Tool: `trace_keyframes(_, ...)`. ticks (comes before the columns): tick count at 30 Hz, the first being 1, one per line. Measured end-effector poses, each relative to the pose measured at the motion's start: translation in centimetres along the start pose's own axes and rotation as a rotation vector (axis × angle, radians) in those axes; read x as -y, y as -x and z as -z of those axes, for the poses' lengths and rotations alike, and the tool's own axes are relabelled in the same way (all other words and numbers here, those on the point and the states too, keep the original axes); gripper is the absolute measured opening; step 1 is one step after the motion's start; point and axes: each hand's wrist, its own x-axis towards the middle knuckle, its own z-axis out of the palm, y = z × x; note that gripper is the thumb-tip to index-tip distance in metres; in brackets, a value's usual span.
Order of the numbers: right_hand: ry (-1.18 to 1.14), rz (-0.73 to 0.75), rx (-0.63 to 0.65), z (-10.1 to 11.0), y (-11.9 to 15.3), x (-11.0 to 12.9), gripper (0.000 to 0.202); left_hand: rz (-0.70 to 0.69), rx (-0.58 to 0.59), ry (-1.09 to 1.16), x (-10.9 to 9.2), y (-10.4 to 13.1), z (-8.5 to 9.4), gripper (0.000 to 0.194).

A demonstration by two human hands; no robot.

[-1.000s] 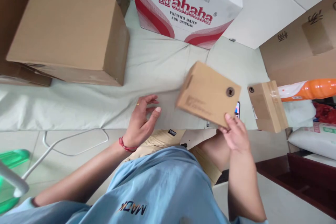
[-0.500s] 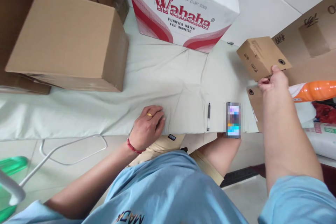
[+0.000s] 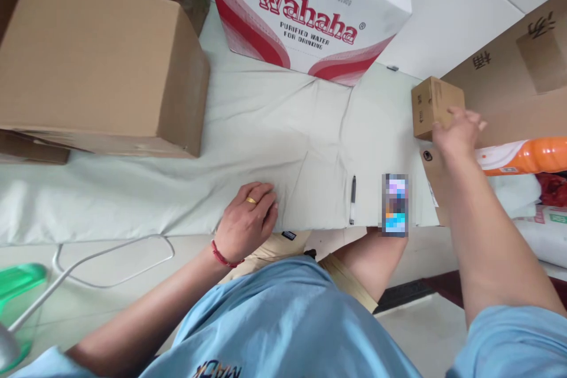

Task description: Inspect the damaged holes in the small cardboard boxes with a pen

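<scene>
My right hand is at the near side of a small brown cardboard box, its fingers apart and slightly blurred. The thumb and fingertips overlap the box, and I cannot tell whether they touch it. That box stands at the right end of the cloth-covered table, against a big carton. Below it, a second flat piece of cardboard with a round black mark lies partly behind my wrist. My left hand, with a gold ring and a red wristband, lies palm down on the table's front edge, fingers loosely bent, holding nothing.
A black pen and a phone with a blurred screen lie near the front edge. A white and red Wahaha carton stands at the back. Brown cartons fill the left. On the right are a large carton and an orange bottle.
The small box has turned and come down at the table's right end against the big carton. My right hand has loosened from it, fingers spreading. My left hand stays in place.
</scene>
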Motion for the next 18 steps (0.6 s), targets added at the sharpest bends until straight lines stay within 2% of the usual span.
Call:
trace_keyframes(2, 0.037, 0.135, 0.203, -0.1, 0.6, 0.9, 0.035, -0.003, -0.004, -0.003, -0.1, 0.0, 0.0, 0.016)
trace_keyframes(3, 0.044, 0.155, 0.305, -0.2, 1.0, 1.4, 0.036, -0.005, -0.005, -0.001, -0.1, 0.0, 0.0, 0.016)
trace_keyframes(5, 0.055, 0.118, 0.38, -0.4, 1.8, 2.1, 0.037, -0.011, -0.013, 0.008, -0.1, -0.1, 0.0, 0.017)
trace_keyframes(8, 0.031, 0.068, 0.336, -0.4, 3.4, 2.2, 0.043, -0.03, -0.03, 0.005, -0.2, -0.1, 0.0, 0.018)
trace_keyframes(11, 0.029, 0.065, 0.248, -0.1, 5.0, 0.8, 0.051, -0.054, -0.04, -0.028, -0.2, -0.1, 0.0, 0.016)
trace_keyframes(14, 0.067, -0.037, 0.128, 0.5, 6.0, -2.8, 0.065, -0.063, -0.036, -0.041, -0.2, -0.2, 0.1, 0.014)
trace_keyframes(16, 0.088, -0.133, 0.067, 1.2, 6.6, -5.9, 0.076, -0.06, -0.029, -0.038, -0.1, -0.1, 0.0, 0.014)
trace_keyframes(18, 0.105, -0.18, 0.026, 2.1, 7.5, -9.3, 0.077, -0.056, -0.022, -0.028, -0.1, 0.0, 0.0, 0.014)
